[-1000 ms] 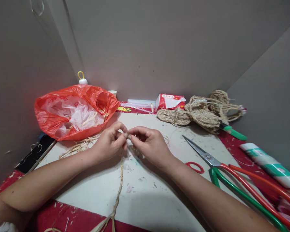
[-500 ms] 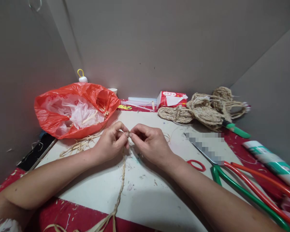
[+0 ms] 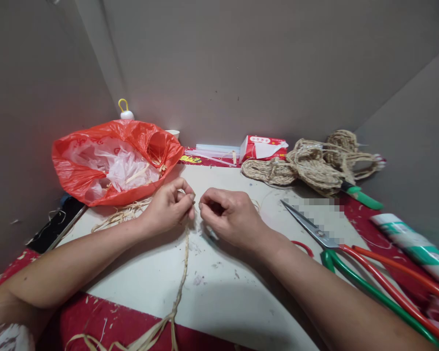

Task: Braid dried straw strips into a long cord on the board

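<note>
My left hand (image 3: 170,204) is closed in a pinch, thumb against the forefinger. A thin twisted cord of pale straw-like fibre (image 3: 183,273) runs from under its fingers toward the front edge, where it fans into loose flat strands (image 3: 151,336). The cord's upper end is hidden by that hand. Just to the right, with a small gap between, my right hand (image 3: 229,212) is also pinched closed; whatever its fingertips hold is too small to make out. Loose dry fibre strands (image 3: 122,214) lie behind my left forearm.
A red plastic bag (image 3: 91,192) stands at back left beside a black phone-like slab (image 3: 54,229). Coiled braided cords (image 3: 310,165) and a red tissue pack (image 3: 265,147) line the back. Large scissors (image 3: 307,222), red and green handled, lie right, near a white-green tube (image 3: 413,246).
My hands, fingertips together before, have drawn slightly apart. The view has shifted a little, and the red ring on the right is now mostly behind my right forearm.
</note>
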`<control>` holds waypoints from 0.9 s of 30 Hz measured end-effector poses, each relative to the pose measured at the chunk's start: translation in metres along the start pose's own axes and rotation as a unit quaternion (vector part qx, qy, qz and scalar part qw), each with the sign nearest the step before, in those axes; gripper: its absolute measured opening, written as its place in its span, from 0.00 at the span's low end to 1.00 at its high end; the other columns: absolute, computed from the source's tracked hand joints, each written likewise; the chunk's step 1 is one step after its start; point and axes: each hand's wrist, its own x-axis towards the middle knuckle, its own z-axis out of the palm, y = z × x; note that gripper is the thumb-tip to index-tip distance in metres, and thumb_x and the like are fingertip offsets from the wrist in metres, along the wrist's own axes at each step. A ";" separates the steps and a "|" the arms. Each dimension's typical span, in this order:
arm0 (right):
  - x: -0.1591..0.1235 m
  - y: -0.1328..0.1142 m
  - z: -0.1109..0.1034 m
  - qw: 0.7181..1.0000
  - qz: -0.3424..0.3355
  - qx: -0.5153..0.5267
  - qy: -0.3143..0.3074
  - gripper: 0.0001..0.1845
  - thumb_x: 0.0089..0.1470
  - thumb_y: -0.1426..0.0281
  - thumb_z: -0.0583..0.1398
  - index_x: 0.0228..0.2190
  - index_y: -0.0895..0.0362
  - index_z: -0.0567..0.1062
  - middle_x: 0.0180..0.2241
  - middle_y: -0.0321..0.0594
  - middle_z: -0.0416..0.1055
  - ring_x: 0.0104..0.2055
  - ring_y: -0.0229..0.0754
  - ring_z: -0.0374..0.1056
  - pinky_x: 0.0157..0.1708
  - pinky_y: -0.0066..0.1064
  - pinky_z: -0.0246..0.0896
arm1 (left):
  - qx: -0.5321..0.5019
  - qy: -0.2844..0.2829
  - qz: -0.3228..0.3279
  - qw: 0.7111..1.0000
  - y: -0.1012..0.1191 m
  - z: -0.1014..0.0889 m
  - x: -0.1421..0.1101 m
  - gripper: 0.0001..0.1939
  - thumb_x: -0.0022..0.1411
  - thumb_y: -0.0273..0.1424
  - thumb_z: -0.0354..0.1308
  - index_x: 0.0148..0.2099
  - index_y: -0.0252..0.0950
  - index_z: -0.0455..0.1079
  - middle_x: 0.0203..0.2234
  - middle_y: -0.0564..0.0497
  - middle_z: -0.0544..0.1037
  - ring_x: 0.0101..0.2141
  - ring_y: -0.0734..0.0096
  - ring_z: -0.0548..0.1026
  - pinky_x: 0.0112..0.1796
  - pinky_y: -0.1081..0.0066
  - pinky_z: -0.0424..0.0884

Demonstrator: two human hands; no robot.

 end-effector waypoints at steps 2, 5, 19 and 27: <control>0.001 -0.001 0.001 0.999 0.030 0.027 0.008 0.08 0.48 0.77 0.54 0.20 0.57 0.68 0.17 0.31 0.62 0.20 0.32 0.55 0.23 0.25 0.52 | 0.000 0.009 0.009 1.000 -0.001 0.000 0.000 0.10 0.60 0.35 0.54 0.32 0.36 0.57 0.14 0.59 0.70 0.12 0.84 0.60 0.15 0.82 0.57; 0.004 0.000 0.000 0.985 0.119 0.124 0.019 0.04 0.48 0.73 0.57 0.29 0.57 0.72 0.22 0.33 0.66 0.22 0.33 0.59 0.23 0.26 0.54 | -0.022 -0.018 0.001 1.000 0.000 -0.001 0.001 0.09 0.60 0.36 0.54 0.33 0.37 0.59 0.13 0.60 0.70 0.11 0.84 0.59 0.14 0.82 0.56; 0.005 -0.001 0.007 0.914 0.248 0.322 0.003 0.06 0.45 0.71 0.60 0.20 0.58 0.71 0.14 0.29 0.62 0.14 0.29 0.53 0.14 0.23 0.47 | -0.012 -0.004 0.014 1.000 -0.003 -0.002 0.002 0.11 0.59 0.37 0.56 0.35 0.36 0.61 0.14 0.59 0.70 0.11 0.84 0.59 0.14 0.82 0.55; 0.007 0.003 0.009 0.864 0.300 0.405 0.002 0.10 0.42 0.68 0.64 0.30 0.58 0.74 0.16 0.29 0.64 0.15 0.29 0.55 0.13 0.22 0.49 | -0.030 -0.005 0.007 1.000 -0.005 -0.003 0.004 0.10 0.59 0.37 0.56 0.36 0.36 0.62 0.13 0.60 0.69 0.11 0.84 0.58 0.14 0.82 0.55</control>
